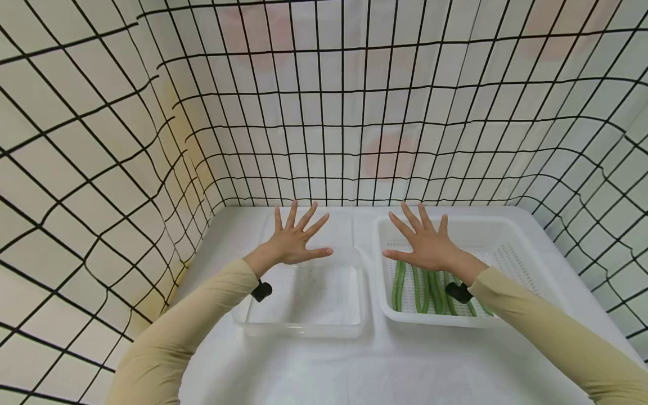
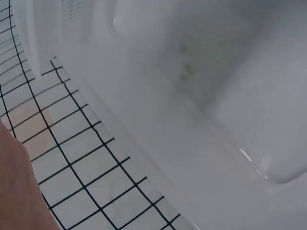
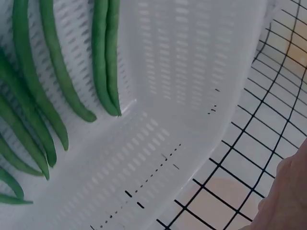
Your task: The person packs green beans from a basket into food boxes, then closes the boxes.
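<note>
My left hand (image 1: 296, 239) is held over the back part of a clear plastic container (image 1: 304, 329), its fingers spread wide and holding nothing. To the right, my right hand (image 1: 427, 244) spreads its fingers above a white perforated basket (image 1: 381, 281), also with nothing in its grasp. Several long green beans (image 1: 436, 292) lie side by side in that basket, partly hidden by the right hand and wrist. In the right wrist view the beans (image 3: 57, 62) rest on the slotted floor near the basket wall (image 3: 192, 81). The left wrist view shows the container's clear floor and side (image 2: 182, 158).
Black wire grid panels (image 1: 342, 124) stand around the back and both sides. A white cloth (image 1: 354, 371) covers the table under both containers. Small dark wrist cameras (image 1: 261, 291) sit below the wrists.
</note>
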Motion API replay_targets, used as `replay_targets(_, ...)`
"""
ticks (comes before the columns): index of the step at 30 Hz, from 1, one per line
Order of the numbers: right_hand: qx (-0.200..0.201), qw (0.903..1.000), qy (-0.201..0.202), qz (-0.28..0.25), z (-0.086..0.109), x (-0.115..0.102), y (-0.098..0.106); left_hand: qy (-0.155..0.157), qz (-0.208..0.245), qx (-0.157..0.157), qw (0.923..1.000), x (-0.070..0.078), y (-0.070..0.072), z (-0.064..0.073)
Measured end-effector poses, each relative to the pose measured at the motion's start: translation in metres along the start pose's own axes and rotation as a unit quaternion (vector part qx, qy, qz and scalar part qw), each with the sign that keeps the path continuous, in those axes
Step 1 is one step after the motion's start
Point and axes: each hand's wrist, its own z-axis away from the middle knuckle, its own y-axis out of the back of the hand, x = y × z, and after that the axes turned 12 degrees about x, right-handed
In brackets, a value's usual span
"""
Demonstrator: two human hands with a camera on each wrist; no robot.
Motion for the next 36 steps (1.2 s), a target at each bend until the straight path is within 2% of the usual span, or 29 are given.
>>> replay_targets(5, -0.006, 0.9976, -0.017, -0.067, 0.003, 0.005, 0.004, -0.002, 0.020, 0.013, 0.9997, -0.001, -0.003, 0.009)
replay_targets(7, -0.012, 0.9950, -0.027, -0.095, 0.006, 0.010, 0.004, 0.010, 0.044, 0.017, 0.9989, -0.005, -0.005, 0.019)
replay_targets(10, -0.026, 0.9898, -0.048, -0.131, 0.012, 0.020, 0.005, 0.038, 0.097, 0.022, 0.9943, -0.014, -0.009, 0.043)
replay_targets(15, -0.050, 0.9765, -0.082, -0.193, 0.024, 0.038, 0.013, 0.077, 0.193, 0.031, 0.9776, -0.029, -0.016, 0.091)
replay_targets(18, -0.065, 0.9634, -0.103, -0.239, 0.031, 0.045, 0.018, 0.089, 0.244, 0.057, 0.9642, -0.036, -0.023, 0.119)
replay_targets(24, -0.093, 0.9440, -0.143, -0.282, 0.044, 0.063, 0.023, 0.113, 0.280, 0.125, 0.9453, -0.042, -0.052, 0.163)
replay_targets(27, -0.111, 0.9329, -0.169, -0.298, 0.050, 0.077, 0.020, 0.117, 0.290, 0.142, 0.9390, -0.039, -0.065, 0.175)
replay_targets(29, -0.127, 0.9273, -0.189, -0.297, 0.055, 0.088, 0.017, 0.122, 0.290, 0.149, 0.9376, -0.036, -0.070, 0.180)
replay_targets(32, -0.151, 0.9159, -0.216, -0.303, 0.063, 0.105, 0.012, 0.137, 0.276, 0.156, 0.9386, -0.032, -0.075, 0.182)
replay_targets(36, -0.180, 0.8998, -0.251, -0.308, 0.073, 0.124, 0.010, 0.168, 0.288, 0.159, 0.9292, -0.029, -0.079, 0.184)
